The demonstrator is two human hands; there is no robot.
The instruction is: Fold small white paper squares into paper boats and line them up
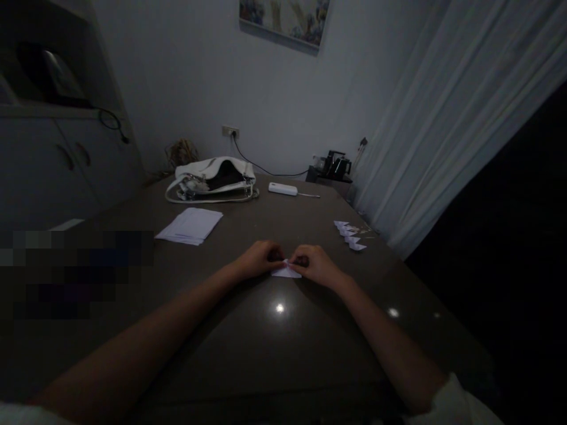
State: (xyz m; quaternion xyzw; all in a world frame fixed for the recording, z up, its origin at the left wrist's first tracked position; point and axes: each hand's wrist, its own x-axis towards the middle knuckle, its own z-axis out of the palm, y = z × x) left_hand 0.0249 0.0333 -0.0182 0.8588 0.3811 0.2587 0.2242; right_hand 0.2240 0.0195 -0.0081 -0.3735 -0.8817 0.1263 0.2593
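1. While both forearms reach in over the table (248,348) in the head view, the left hand (262,258) and the right hand (318,267) meet at the small folded paper (286,273); it lies straight ahead of the person, near the middle.
2. The left grip pinches the paper from its left, the right grip from its right; thumbs nearly meet at its top, probably to press both sides evenly; the lower part seems to rest on the table, likely for support.
3. The paper stack (190,225) lies beyond the left hand, loosely squared; that spot presumably suits an easy reach.
4. The folded pieces (349,236) overlap in a row at the right, perhaps so they sit together, apart from the stack.
5. The white bag (204,169) and white device (283,189) lie farther back, presumably out of the forearms' way.
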